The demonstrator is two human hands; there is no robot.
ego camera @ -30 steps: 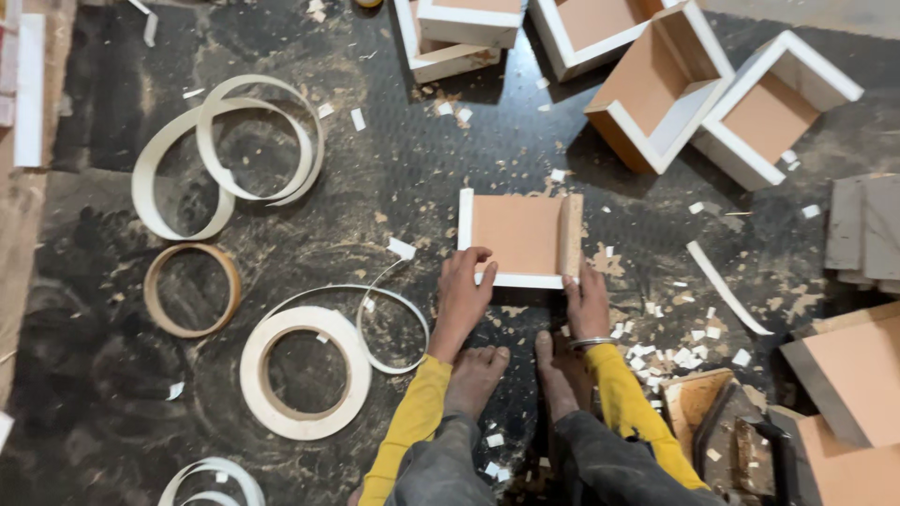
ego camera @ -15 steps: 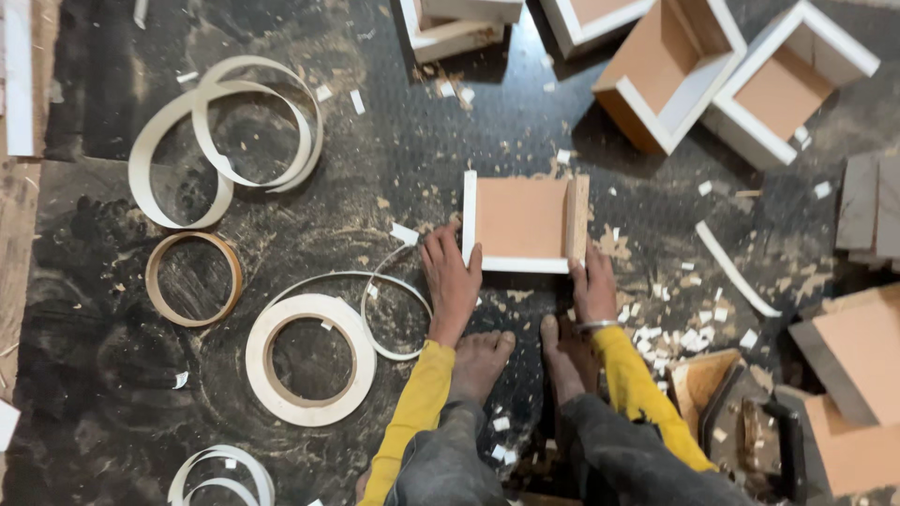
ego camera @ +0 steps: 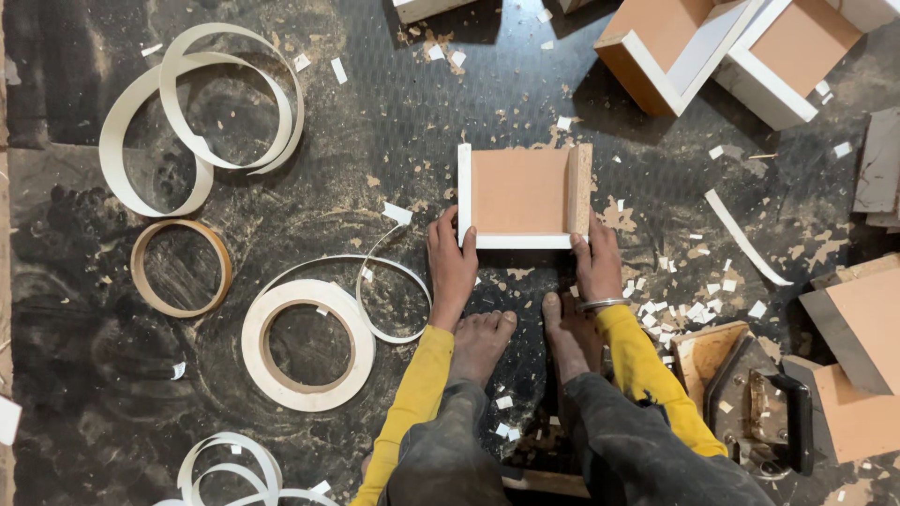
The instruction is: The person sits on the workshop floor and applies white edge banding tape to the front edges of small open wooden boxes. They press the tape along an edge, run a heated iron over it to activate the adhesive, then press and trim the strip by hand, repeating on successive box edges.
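Observation:
A small open wooden box [ego camera: 521,195] with white-edged walls and a tan inside lies on the dark floor in front of me. My left hand [ego camera: 451,267] rests at its near left corner, fingers touching the white edge. My right hand [ego camera: 597,265], with a metal bangle at the wrist, presses on the near right corner by the bare chipboard wall. Both arms wear yellow sleeves. My two bare feet [ego camera: 525,342] are planted just below the box.
Rolls of white edge tape [ego camera: 307,344] and a tan roll [ego camera: 181,267] lie to the left, with loose white loops [ego camera: 202,112] beyond. More boxes [ego camera: 712,52] sit at the top right, boards [ego camera: 858,351] at the right, a metal tool [ego camera: 759,403] near my right knee.
The view has shifted, so the box and hands sit slightly lower in the picture. My hands stay on the near corners of the box with little visible movement.

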